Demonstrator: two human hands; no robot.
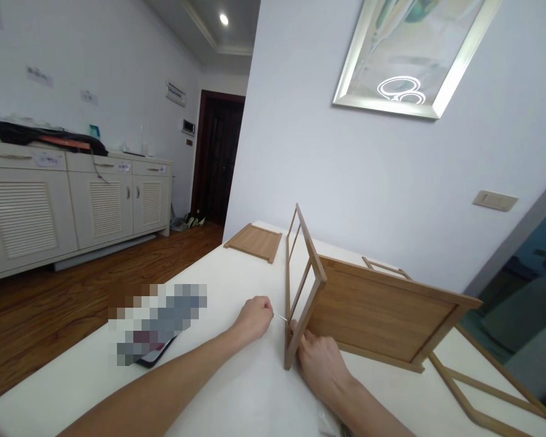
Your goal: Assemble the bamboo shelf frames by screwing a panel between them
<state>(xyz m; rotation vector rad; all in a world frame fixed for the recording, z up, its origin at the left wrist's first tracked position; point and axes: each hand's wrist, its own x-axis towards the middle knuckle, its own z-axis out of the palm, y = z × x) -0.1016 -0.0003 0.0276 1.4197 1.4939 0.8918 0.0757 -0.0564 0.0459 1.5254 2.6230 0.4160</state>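
My left hand [256,318] is closed around a thin metal rod, apparently a hex key [279,317]. The rod's tip reaches the lower part of an upright wooden frame [321,272] with crossbars. On the other side of that frame, my right hand [321,364] grips its lower part, with some fingertips hidden behind the wood. A brown wooden panel [373,309] stands on its long edge and meets the frame at a corner, just beyond my right hand.
Everything rests on a white table [250,388]. A smaller wooden panel [255,243] lies flat at the far end. More wooden frames [491,394] lie at the right. A phone-like object [157,352], partly blurred, is at the left. Behind stands a white cabinet [79,212].
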